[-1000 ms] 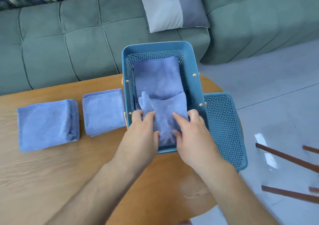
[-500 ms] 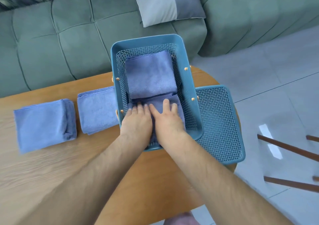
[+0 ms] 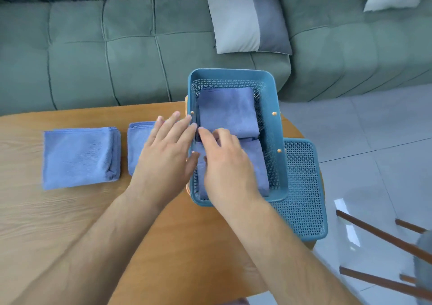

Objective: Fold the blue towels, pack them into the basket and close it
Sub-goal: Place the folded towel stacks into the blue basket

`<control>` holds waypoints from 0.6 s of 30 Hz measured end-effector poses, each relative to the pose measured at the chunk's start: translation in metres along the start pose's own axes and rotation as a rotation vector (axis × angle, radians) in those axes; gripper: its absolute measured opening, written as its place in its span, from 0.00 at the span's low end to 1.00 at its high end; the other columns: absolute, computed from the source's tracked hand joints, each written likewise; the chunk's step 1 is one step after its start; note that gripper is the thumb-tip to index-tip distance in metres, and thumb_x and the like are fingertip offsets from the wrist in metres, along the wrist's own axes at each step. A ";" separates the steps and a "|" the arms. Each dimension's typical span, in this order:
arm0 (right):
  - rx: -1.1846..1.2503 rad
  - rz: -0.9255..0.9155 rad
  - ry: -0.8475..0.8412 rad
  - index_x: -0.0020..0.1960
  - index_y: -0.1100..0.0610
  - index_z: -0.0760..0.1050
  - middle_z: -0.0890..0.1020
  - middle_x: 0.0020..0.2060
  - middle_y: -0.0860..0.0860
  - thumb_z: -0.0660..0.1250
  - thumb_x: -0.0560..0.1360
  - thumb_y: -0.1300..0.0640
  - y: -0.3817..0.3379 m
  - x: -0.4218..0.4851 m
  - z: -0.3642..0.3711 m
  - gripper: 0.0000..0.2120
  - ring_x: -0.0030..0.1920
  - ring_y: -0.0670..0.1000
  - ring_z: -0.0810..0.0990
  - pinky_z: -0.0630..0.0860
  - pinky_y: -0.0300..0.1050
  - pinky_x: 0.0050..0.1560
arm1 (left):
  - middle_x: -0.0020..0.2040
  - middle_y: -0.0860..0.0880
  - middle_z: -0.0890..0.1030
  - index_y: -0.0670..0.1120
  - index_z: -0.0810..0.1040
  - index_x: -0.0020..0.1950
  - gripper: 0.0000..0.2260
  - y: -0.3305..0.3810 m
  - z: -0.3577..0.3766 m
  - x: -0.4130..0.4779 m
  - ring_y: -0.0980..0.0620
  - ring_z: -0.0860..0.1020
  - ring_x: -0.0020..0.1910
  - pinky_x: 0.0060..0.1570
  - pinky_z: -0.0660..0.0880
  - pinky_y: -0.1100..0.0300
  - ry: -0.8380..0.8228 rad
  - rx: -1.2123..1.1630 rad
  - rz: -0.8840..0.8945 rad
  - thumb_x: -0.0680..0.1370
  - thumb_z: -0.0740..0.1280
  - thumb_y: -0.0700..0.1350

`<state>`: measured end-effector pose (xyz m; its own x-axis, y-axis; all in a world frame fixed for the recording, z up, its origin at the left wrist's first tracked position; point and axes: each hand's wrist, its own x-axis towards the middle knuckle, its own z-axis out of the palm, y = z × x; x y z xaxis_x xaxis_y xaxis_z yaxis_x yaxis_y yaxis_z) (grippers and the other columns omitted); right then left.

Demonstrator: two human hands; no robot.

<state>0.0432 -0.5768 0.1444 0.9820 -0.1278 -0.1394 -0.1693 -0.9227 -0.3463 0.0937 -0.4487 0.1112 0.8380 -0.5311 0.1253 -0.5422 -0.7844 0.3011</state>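
Observation:
A blue mesh basket (image 3: 272, 117) stands on the wooden table (image 3: 70, 211) with two folded blue towels inside: a far towel (image 3: 228, 110) and a near towel (image 3: 256, 164). My right hand (image 3: 224, 164) rests over the near towel, fingers curled at the basket's left wall. Outside that wall, my left hand (image 3: 166, 152) hovers with fingers spread and nothing in it, partly covering a folded blue towel (image 3: 138, 141) on the table. Another folded towel (image 3: 78, 156) lies further left. The basket's mesh lid (image 3: 301, 188) lies flat at the right.
A green sofa (image 3: 117, 54) with a grey cushion (image 3: 247, 19) runs behind the table. Tiled floor is at the right, where dark wooden chair legs (image 3: 378, 237) stick in. The table's rounded edge ends just beyond the lid.
Both hands pressed the near towel down into the basket. Since then my left hand has come out and moved left over the table towel; my right hand stays in the basket.

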 end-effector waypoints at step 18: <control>0.023 -0.095 -0.410 0.73 0.55 0.65 0.67 0.65 0.60 0.60 0.83 0.45 -0.194 0.058 0.201 0.23 0.61 0.62 0.73 0.74 0.55 0.55 | 0.79 0.42 0.58 0.53 0.63 0.79 0.29 -0.244 0.023 -0.136 0.36 0.61 0.76 0.74 0.61 0.44 -0.242 -0.103 -0.855 0.80 0.67 0.56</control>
<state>0.1159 -0.3325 0.0167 0.8791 0.1170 -0.4621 -0.0861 -0.9145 -0.3953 0.1111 -0.1922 -0.0009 0.9107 0.1598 -0.3808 0.2800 -0.9167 0.2850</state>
